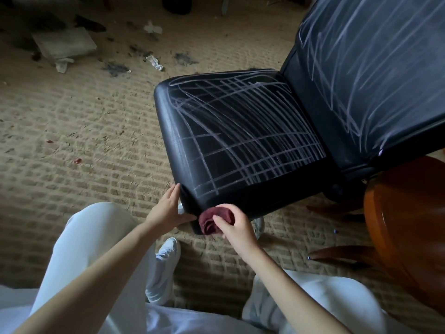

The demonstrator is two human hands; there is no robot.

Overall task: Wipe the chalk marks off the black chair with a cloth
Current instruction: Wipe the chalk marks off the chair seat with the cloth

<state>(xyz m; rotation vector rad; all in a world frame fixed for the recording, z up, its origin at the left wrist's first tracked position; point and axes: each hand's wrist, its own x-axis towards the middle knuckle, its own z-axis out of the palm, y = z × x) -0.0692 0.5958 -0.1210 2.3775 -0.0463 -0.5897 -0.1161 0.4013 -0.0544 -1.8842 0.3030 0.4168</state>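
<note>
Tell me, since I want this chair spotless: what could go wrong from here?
1. The cloth is bunched small in the right hand, while chalk lines cover the whole seat; it may load up and smear the chalk rather than lift it.
2. The left hand only rests against the seat's front corner, so firm wiping might push the seat away.
3. The backrest is scribbled too and could be missed.
</note>
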